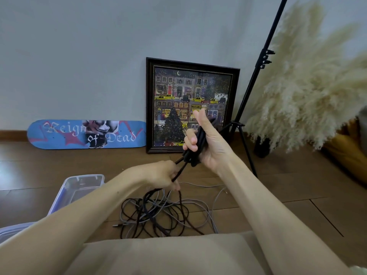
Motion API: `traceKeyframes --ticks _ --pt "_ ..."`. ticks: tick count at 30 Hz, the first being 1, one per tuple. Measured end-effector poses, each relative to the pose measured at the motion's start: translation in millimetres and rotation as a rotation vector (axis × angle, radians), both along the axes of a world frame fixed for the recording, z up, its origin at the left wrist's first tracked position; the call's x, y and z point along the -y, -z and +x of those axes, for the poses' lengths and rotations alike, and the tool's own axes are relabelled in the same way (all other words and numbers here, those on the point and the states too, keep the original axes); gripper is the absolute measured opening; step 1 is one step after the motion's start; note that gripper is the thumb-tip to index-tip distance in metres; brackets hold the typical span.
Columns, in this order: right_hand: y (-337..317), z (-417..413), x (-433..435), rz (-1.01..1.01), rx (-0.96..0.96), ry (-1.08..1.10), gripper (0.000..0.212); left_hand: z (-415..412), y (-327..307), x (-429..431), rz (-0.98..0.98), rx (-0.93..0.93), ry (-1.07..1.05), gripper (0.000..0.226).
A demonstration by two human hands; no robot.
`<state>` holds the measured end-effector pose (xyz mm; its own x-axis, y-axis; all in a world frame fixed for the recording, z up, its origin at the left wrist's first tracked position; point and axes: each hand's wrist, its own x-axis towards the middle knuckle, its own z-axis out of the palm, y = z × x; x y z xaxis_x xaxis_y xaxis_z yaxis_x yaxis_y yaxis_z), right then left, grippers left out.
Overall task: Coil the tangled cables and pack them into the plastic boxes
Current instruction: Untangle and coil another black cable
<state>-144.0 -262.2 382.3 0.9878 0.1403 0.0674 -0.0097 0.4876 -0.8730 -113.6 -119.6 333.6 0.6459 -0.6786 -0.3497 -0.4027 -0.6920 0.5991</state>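
Right hand (208, 143): grip closed round coiled thick black cable (195, 144) | left hand (164, 174): pinches its loose strand above floor tangle (164, 213) | feed even loops | clear plastic box (79, 187) left.

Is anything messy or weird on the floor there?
Yes. A pile of cables, dark and grey ones, lies knotted together on the floor, not coiled. The right hand holds a coil of dark cable; the left hand grips the strand. The box beside them looks empty.
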Motion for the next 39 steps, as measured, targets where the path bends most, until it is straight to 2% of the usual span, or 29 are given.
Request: traceKeyframes --ticks 2,5,9,12,14,15,17,18,20,22,23,26,28,30,33,35,36,39 --pt "3 5 1 -0.085 0.017 0.078 0.088 -4 -2 -1 0.055 0.064 -0.012 0.003" --pt "5 12 10 -0.331 0.1 0.234 0.1 -15 -7 -3 0.21 0.271 0.037 0.013" --pt "7 13 22 -0.535 0.129 0.363 0.095 -22 -14 -3 0.171 0.301 0.072 0.01" --pt "9 9 14 -0.688 0.085 0.386 0.084 -24 -22 2 0.253 0.572 0.075 0.017" --pt "13 8 6 -0.851 0.092 0.376 0.09 -22 -24 2 0.284 0.776 0.037 0.023" --pt "14 9 3 -0.964 0.07 0.355 0.089 -21 -24 2 0.277 0.831 0.02 0.023" --pt "17 13 3 -1.171 0.017 0.317 0.072 -18 -25 -1 0.266 0.885 0.007 0.019" --pt "19 14 4 -1.22 0.007 0.307 0.07 -16 -23 -3 0.249 0.892 0.01 0.018" --pt "24 18 7 -1.257 0.004 0.271 0.069 -14 -19 -6 0.181 0.862 0.019 0.016" --pt "27 18 7 -1.287 0.02 0.218 0.051 -14 -18 -8 0.076 0.818 0.021 0.018" --pt "26 16 6 -1.285 0.023 0.173 0.05 -15 -20 -8 0.029 0.807 0.02 0.021" --pt "23 10 2 -1.233 -0.021 0.073 0.054 -15 -28 -11 -0.003 0.777 0.006 0.032" --pt "21 7 1 -1.185 -0.13 0.017 0.058 -13 -34 -13 -0.016 0.765 -0.021 0.027" --pt "19 8 1 -1.155 -0.228 -0.067 0.073 -12 -36 -13 0.033 0.807 -0.031 0.018" --pt "20 11 6 -1.153 -0.255 -0.221 0.091 -9 -35 -19 0.3 0.99 0.042 0.023" --pt "19 8 15 -1.189 -0.265 -0.375 0.095 1 -33 -35 0.465 1.023 0.006 0.025" --pt "17 6 19 -1.231 -0.259 -0.452 0.095 7 -34 -44 0.467 0.994 -0.033 0.022" --pt "17 1 23 -1.328 -0.249 -0.674 0.086 10 -37 -55 0.24 0.831 -0.134 0.019"
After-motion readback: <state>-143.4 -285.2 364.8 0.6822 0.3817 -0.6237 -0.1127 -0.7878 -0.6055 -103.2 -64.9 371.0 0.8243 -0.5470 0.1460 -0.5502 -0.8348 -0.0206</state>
